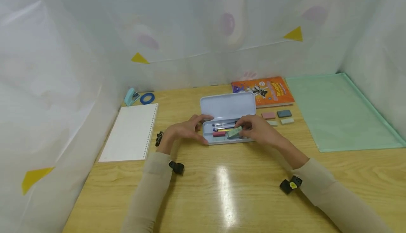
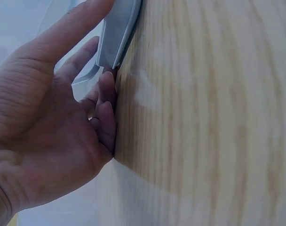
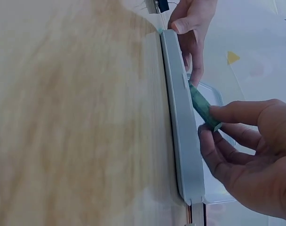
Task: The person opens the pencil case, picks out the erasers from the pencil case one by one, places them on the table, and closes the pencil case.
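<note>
A light wooden table (image 1: pixel 228 190) with a glossy top fills the lower part of the head view, a streak of glare running down its middle. White plastic sheeting (image 1: pixel 63 49) dotted with yellow triangles walls it in on three sides.

Near the middle stands an open pencil case (image 1: pixel 226 120), its lid raised toward the back wall; pens and a pink eraser lie in its tray. The person's left hand (image 1: pixel 184 130) holds the case's left end, thumb over the rim and fingers (image 2: pixel 105 117) curled against the table beside it. The right hand (image 1: pixel 258 130) pinches a green eraser (image 1: pixel 234 133) between thumb and fingertips, just over the tray's front edge; the right wrist view shows it tilted above the rim (image 3: pixel 204 107).

Right of the case lie three loose erasers (image 1: pixel 279 116), an orange book (image 1: pixel 264 91) behind them, and a pale green mat (image 1: pixel 339 113) reaching to the right wall. On the left lie a white spiral notebook (image 1: pixel 131 132), a black binder clip (image 1: pixel 159 138), a blue tape roll (image 1: pixel 147 98) and a small teal stapler (image 1: pixel 130 96).
</note>
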Demonstrator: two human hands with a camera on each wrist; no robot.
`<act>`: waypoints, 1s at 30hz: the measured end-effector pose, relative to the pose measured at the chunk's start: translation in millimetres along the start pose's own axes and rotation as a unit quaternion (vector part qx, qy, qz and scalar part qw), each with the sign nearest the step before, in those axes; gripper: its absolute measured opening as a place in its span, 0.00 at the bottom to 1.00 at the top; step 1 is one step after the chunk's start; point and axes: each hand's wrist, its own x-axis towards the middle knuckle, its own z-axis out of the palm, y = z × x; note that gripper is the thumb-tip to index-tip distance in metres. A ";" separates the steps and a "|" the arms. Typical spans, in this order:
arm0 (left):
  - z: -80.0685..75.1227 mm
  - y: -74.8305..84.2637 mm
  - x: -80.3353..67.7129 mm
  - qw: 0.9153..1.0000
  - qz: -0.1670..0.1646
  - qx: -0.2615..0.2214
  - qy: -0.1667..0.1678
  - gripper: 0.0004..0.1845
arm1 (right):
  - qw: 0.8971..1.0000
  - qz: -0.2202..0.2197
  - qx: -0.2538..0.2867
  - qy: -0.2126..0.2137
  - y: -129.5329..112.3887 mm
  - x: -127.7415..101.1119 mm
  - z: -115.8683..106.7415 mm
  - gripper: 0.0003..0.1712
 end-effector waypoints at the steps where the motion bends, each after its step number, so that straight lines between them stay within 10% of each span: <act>1: 0.7 -0.2 -0.5 1.000 -0.001 -0.001 0.000 0.50 | 1.000 0.000 0.005 -0.002 0.8 -0.3 -0.2 0.11; 30: -0.3 -2.0 -2.3 1.000 0.007 0.010 0.005 0.51 | 0.996 0.063 0.024 0.056 30.2 -51.9 -75.7 0.17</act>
